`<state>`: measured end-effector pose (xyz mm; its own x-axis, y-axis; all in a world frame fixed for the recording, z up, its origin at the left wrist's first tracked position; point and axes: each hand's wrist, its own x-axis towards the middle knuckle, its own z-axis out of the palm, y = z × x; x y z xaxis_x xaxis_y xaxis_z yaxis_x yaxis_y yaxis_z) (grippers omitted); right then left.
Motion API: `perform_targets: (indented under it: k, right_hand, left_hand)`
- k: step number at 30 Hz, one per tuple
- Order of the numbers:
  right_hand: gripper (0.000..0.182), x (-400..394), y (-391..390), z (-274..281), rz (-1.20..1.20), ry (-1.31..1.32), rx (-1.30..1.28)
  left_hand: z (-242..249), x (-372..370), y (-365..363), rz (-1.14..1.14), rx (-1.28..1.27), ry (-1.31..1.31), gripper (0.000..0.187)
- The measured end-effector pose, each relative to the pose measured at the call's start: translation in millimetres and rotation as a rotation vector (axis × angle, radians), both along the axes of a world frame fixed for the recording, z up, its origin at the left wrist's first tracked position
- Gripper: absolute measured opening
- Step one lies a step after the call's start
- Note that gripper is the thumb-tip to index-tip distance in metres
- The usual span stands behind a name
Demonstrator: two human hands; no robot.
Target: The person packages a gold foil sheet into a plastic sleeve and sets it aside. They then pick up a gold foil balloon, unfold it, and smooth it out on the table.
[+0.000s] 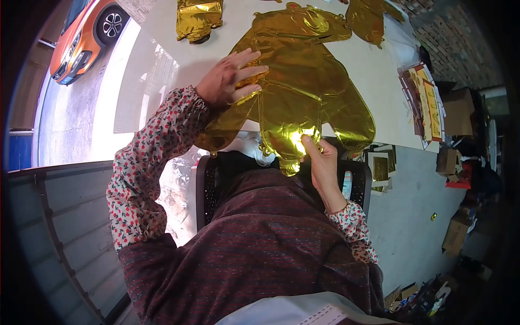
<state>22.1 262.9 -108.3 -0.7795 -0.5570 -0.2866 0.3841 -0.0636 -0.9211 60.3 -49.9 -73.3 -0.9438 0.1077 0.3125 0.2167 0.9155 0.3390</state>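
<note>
Left hand (230,78): flat, fingers spread, pressing gold foil balloon (303,86).
Right hand (320,162): pinching balloon's near edge, seemingly.
Table (374,70): under balloon.

A: We log a white worktable (374,70) under strong daylight, glare washing its left half.

B: Agreed. We note a brick wall (455,38) at upper right and a grey concrete floor (417,216) below it.

A: Cardboard boxes (457,111) crowd that right side. At far left we see pavement with an orange car (81,35).

B: Corrugated grey panel (70,216) at lower left.
</note>
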Motion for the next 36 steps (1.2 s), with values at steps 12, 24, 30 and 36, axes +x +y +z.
perform_targets:
  k: [12, 24, 30, 36]
  right_hand:
    - [0.018, -18, 55, -27, -0.508, -0.096, -0.337]
    - [0.017, -29, 30, 21, -0.451, 0.705, 0.063]
    - [0.011, -20, 7, 32, -0.197, 0.904, 0.131]
    - [0.014, -14, -13, 36, 0.127, 1.376, 0.302]
  left_hand:
    - [1, -1, 0, -0.005, -0.001, -0.017, 0.047]
    - [-4, -3, -5, -0.027, -0.036, 0.027, 0.046]
    - [-4, -2, -6, -0.039, -0.014, 0.037, 0.047]
    - [-4, -2, -6, -0.039, -0.011, 0.043, 0.047]
